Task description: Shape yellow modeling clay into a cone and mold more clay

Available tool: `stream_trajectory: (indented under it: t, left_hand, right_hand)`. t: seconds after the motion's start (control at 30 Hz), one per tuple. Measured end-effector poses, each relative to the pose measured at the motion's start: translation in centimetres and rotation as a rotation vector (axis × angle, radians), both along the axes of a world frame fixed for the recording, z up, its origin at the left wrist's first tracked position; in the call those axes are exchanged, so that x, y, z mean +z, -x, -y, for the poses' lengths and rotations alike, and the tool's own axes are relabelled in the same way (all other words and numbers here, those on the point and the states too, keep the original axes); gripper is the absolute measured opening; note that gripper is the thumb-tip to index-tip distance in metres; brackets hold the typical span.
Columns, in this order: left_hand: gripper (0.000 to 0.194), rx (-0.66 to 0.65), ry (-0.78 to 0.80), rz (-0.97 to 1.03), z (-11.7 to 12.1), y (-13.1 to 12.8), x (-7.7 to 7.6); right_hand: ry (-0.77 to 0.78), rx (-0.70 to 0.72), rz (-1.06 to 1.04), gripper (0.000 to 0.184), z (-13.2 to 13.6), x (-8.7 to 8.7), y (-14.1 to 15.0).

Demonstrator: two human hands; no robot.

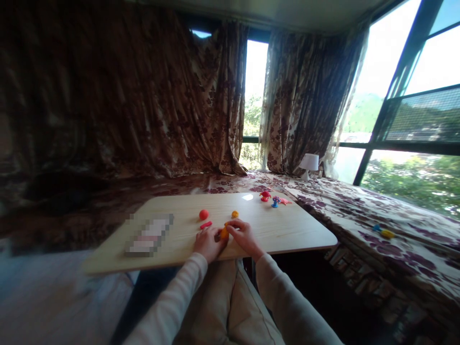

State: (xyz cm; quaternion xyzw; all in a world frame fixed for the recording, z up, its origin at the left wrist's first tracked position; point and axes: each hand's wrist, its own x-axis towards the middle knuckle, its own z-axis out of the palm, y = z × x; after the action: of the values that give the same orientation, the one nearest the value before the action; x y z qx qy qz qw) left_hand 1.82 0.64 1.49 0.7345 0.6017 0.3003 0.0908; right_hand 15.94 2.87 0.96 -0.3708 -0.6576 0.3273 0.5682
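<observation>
Yellow-orange in colour, a small piece (224, 233) is being held between two bare hands at the near edge of the pale table (287, 229); whether its underside is being supported by the tabletop cannot be told. By the left hand (209, 242) the piece is being gripped from the side, with the fingers being curled in around it and the thumb being partly hidden. By the right hand (245, 234) its upper part is being pinched between bent fingertips.

The step in hand is being judged as two-handed fingerwork on this piece: it is apparently being steadied from the left while its top is being pressed or adjusted from the right. What exactly is being done at the fingertips is being obscured by the hands. For the next move, a firm left hold and light, exact right-hand pressure are being called for, lest the piece be bent out of shape.

Just beyond the hands, a yellow round piece (235, 214), a red ball (203, 214) and a pinkish-red stick (206, 224) are being left untouched. Near the far right corner, a red figure (265, 196), a blue figure (275, 202) and a flat pink piece (285, 201) are being kept close together.
</observation>
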Motion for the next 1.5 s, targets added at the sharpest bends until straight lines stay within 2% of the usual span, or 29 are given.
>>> stream_trajectory:
  t: [0.43, 0.67, 1.0, 1.5]
  left_hand:
    - [0.023, -0.012, 0.007, -0.041, 0.24, 0.0, 0.23]
    - [0.025, -0.023, -0.003, -0.038, 0.24, 0.03, 0.27]
    - [0.023, 0.018, 0.012, 0.04, 0.27, 0.14, 0.39]
    - [0.023, -0.011, 0.025, -0.029, 0.27, 0.06, 0.45]
  right_hand:
    - [-0.024, 0.042, 0.056, 0.015, -0.1, -0.42, -0.01]
    - [-0.024, 0.042, 0.075, 0.017, -0.02, -0.35, 0.04]
    - [-0.005, 0.035, 0.092, 0.023, 0.29, -0.11, -0.04]
    - [-0.049, 0.049, 0.103, 0.018, 0.05, -0.45, 0.08]
